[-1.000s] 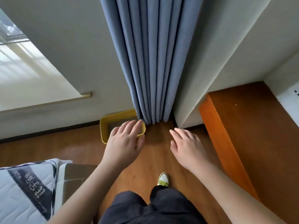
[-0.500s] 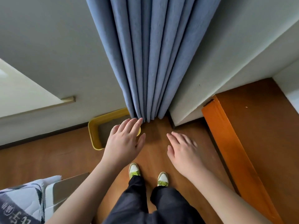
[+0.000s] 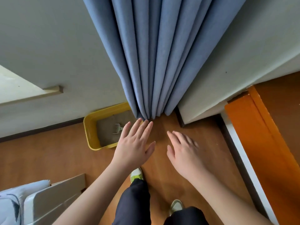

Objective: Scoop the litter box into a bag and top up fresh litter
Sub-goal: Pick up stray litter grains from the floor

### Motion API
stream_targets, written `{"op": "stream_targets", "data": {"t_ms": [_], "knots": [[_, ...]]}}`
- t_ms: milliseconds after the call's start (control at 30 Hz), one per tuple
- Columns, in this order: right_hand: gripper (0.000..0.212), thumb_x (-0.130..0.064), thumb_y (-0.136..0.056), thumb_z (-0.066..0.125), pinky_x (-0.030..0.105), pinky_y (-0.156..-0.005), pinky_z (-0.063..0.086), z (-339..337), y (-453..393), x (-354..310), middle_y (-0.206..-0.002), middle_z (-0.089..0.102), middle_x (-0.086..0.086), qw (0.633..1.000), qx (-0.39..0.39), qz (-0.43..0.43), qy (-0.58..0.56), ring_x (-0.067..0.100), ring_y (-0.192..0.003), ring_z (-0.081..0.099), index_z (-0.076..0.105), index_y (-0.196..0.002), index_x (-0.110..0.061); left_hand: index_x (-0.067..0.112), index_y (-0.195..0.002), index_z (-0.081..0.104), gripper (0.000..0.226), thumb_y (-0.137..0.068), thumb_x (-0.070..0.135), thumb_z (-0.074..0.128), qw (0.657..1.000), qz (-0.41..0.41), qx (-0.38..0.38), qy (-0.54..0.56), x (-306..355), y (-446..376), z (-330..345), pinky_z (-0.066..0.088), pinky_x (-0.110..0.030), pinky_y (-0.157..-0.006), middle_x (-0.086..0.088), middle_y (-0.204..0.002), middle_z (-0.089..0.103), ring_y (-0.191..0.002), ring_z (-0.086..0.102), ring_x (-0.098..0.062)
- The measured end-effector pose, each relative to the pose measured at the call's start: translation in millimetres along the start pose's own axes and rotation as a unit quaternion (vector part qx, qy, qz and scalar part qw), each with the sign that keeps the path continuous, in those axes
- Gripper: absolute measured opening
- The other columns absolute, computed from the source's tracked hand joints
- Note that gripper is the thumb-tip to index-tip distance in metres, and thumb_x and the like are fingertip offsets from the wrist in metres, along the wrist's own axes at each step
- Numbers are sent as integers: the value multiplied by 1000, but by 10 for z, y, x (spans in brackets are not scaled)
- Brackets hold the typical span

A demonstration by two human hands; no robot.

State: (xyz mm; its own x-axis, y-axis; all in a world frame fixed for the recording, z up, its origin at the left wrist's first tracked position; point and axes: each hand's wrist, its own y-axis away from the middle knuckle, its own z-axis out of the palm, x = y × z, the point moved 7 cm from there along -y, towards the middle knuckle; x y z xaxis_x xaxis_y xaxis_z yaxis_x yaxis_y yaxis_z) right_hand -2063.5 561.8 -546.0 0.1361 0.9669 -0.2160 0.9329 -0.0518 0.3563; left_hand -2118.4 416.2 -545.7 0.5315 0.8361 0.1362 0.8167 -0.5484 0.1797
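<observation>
Both hands empty, fingers straight and spread, palms down: left hand [image 3: 132, 146], right hand [image 3: 186, 153], side by side above the wood floor [image 3: 48, 159]. Yellow litter box [image 3: 90, 132] sits just left of and beyond the left hand, against the wall, grey litter inside, small white scoop [image 3: 117, 128] lying on it. Blue curtain [image 3: 154, 62] hangs just ahead of the left fingertips, over the box's far right corner. Orange cabinet [image 3: 259, 151] well right of the right hand. Mattress [image 3: 9, 205] near lower left.
</observation>
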Motion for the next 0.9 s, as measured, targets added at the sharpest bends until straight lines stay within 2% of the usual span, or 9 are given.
{"op": "stream_targets", "data": {"t_ms": [100,233,333,433,533,733,900], "knots": [[49,-37,-97,44,42,-103,40,565,-227,214,-142,49,1,1000,-3,-4,-2,22,-127,48,41,-144,-24,18,-150,37,66,-97,56,34,1000,11,-10,1,40,-160,655,20,-46,-120,-2,-151,45,-146,30,-23],[48,-34,-93,53,41,-93,47,1340,-682,533,-131,58,5,1000,19,8,-11,26,-115,58,50,-139,-19,15,-147,43,65,-96,55,35,999,35,-8,-5,16,-506,1566,30,-44,-114,-4,-143,53,-138,41,-26],[49,-37,-95,48,40,-99,44,1877,-1010,694,-140,52,5,1000,21,-2,-5,25,-123,53,45,-142,-21,16,-147,42,63,-97,53,33,999,39,-16,-10,-34,-722,2236,33,-46,-113,-4,-144,52,-138,41,-27],[53,-41,-99,37,37,-108,35,2377,-1286,799,-151,39,1,1000,5,-11,3,21,-135,40,31,-149,-25,17,-148,41,61,-97,50,35,998,66,-15,-10,-109,-890,2856,34,-45,-111,-3,-146,50,-139,39,-27],[54,-42,-100,31,35,-112,28,2863,-1573,935,-156,26,-4,999,-22,1,-41,18,-140,28,21,-151,-29,17,-149,40,65,-95,53,36,996,84,-14,-14,-217,-1006,3342,34,-44,-110,-2,-147,48,-139,39,-25],[56,-43,-100,32,39,-114,24,3670,-1921,1087,-157,22,-3,998,-49,-19,-23,20,-143,23,17,-152,-26,16,-147,42,72,-91,61,40,996,90,2,-26,-402,-1109,4055,35,-45,-109,-4,-145,50,-138,41,-26],[58,-44,-100,33,42,-116,20,4042,-2051,1124,-159,19,-1,996,-69,-48,15,22,-145,20,15,-152,-26,16,-147,41,73,-89,60,41,994,102,11,-19,-474,-1088,4460,37,-48,-107,-4,-145,50,-137,41,-25]]}}
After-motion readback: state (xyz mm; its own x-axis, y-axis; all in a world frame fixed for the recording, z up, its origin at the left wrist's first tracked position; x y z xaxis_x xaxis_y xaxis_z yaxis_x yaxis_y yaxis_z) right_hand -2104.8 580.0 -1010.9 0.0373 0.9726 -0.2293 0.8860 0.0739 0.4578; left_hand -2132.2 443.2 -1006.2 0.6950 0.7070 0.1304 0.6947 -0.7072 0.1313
